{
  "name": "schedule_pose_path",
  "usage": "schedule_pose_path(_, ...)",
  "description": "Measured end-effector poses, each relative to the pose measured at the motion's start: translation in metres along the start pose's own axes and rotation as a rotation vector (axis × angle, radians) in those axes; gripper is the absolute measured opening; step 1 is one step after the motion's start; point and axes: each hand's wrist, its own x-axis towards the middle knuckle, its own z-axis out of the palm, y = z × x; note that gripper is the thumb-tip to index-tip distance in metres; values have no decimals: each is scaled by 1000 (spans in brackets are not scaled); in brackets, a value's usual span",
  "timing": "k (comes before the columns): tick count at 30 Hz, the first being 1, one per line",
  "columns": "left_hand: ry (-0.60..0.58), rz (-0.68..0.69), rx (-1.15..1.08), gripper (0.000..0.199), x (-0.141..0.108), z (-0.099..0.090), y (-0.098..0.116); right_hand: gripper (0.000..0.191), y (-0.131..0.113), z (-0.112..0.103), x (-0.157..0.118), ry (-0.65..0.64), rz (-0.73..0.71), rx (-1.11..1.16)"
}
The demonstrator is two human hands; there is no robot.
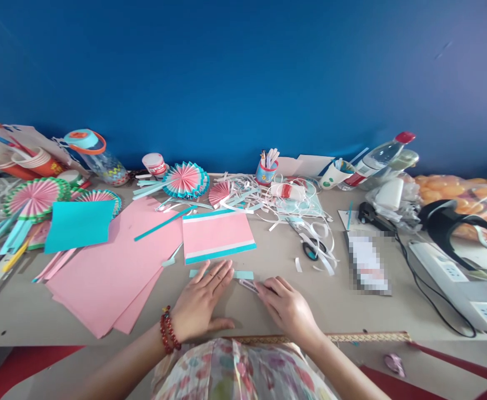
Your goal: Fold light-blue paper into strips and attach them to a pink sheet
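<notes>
My left hand [201,300] lies flat with its fingers stretched over a pale blue paper strip [244,275], whose ends show on both sides of the fingers. Between the fingers of my right hand [287,305] is a slim pale tool [247,285] with dark marks; it may be a small craft knife, but its kind is unclear. Its tip points at the strip, just below the right end. Behind both hands lies a pink sheet [218,236] with blue and white bands along its long edges.
Pink sheets [114,266] and a turquoise sheet [79,228] lie left, near folded paper rosettes [185,179]. Paper scraps [243,191] heap at the back. Scissors [313,250], a phone-like pixelated item [368,264] and a power strip [447,272] are right. Bottles [376,161] stand behind.
</notes>
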Motion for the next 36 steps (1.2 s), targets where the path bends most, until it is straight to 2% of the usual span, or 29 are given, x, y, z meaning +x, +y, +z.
schedule_pose_path(7, -18, -1, 0, 98, -13, -1, -8, 30, -1, -2, 1, -2, 2, 7)
schedule_pose_path(25, -24, -13, 15, 98, -11, 2, -6, 28, -13, 7, 11, -2, -40, -23)
schedule_pose_path(36, 1, -24, 60, 96, -26, -2, -20, 30, -13, 6, 11, -1, -31, -41)
